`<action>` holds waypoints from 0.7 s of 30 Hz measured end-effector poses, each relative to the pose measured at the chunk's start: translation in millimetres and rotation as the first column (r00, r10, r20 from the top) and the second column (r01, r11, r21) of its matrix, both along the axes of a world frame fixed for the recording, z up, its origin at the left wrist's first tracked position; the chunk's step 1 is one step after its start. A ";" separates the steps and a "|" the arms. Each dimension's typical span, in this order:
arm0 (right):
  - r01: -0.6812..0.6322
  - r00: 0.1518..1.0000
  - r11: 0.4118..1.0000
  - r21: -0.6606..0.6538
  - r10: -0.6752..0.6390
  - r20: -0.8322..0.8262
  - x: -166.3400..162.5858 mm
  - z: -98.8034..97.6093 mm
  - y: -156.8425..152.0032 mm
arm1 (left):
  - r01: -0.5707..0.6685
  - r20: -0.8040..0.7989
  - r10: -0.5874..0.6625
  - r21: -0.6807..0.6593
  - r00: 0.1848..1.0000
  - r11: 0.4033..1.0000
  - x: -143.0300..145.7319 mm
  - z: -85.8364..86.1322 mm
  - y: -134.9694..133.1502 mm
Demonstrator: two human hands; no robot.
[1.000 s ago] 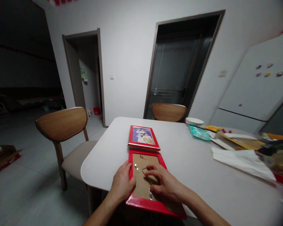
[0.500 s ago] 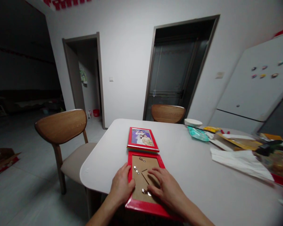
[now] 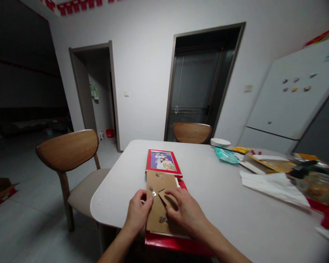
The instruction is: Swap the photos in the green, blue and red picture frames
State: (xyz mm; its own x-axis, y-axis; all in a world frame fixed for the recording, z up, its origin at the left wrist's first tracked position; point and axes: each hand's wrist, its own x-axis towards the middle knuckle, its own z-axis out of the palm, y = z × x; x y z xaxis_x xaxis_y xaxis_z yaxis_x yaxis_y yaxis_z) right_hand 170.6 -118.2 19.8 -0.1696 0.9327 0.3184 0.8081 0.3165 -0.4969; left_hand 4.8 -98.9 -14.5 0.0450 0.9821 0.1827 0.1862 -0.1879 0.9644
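Observation:
A brown picture-frame backing board (image 3: 159, 213) with small metal clips lies raised over a red picture frame (image 3: 167, 244) at the near table edge. My left hand (image 3: 138, 212) grips the board's left edge, thumb on top. With bent fingers, my right hand (image 3: 184, 210) pinches the cut stand flap near the board's middle, covering part of it. A white edge shows beneath the board at its upper right. Just beyond, another red-framed photo (image 3: 164, 160) lies face up, its near edge partly overlapped by the board.
The white table (image 3: 208, 204) carries a white bowl (image 3: 220, 143), a teal packet (image 3: 226, 155), white paper (image 3: 274, 188) and mixed clutter along the right. One wooden chair (image 3: 68, 149) stands at the left, another wooden chair (image 3: 192, 132) at the far side.
The backing board has come up out of the red frame and shifted slightly away from me and left. Both hands moved with it; the right fingers now pinch the flap. The view turned slightly right.

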 end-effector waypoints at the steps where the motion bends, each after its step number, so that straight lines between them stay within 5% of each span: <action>1: -0.036 0.999 0.999 0.023 0.036 -0.028 -2.1 1.6 -0.4 | 0.006 0.030 -0.006 -0.024 1.000 1.000 -3.7 2.0 0.9; 4: -0.071 0.993 0.997 0.042 0.075 -0.095 3.1 1.1 1.1 | 0.004 0.136 0.010 -0.101 0.991 0.995 -19.7 5.8 3.7; 7: 0.022 0.994 1.000 -0.011 -0.023 -0.111 20.0 -5.2 6.1 | -0.001 0.202 0.034 -0.159 0.979 0.987 -31.6 6.3 5.5; 11: 0.045 0.992 0.996 -0.079 -0.054 -0.114 30.5 -12.0 10.1 | 0.015 0.251 0.037 -0.200 0.967 0.980 -23.9 0.5 7.7; 16: 0.007 1.000 0.997 -0.082 -0.007 -0.003 29.2 -18.2 6.6 | 0.045 0.259 0.017 -0.232 0.966 0.972 -11.7 -9.8 10.4; 21: -0.055 0.989 0.994 -0.091 0.067 0.134 26.1 -22.7 -1.7 | 0.034 0.214 0.022 -0.255 0.977 0.966 -30.3 -11.1 11.9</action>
State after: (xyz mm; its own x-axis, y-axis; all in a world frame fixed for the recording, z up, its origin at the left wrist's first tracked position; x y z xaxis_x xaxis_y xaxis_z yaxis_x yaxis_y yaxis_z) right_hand 196.7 -119.8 -2.9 -0.2634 0.9423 0.2065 0.8506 0.3278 -0.4111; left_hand -25.5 -87.0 -25.6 0.0384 0.9969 -0.0688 -0.0296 0.0700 0.9971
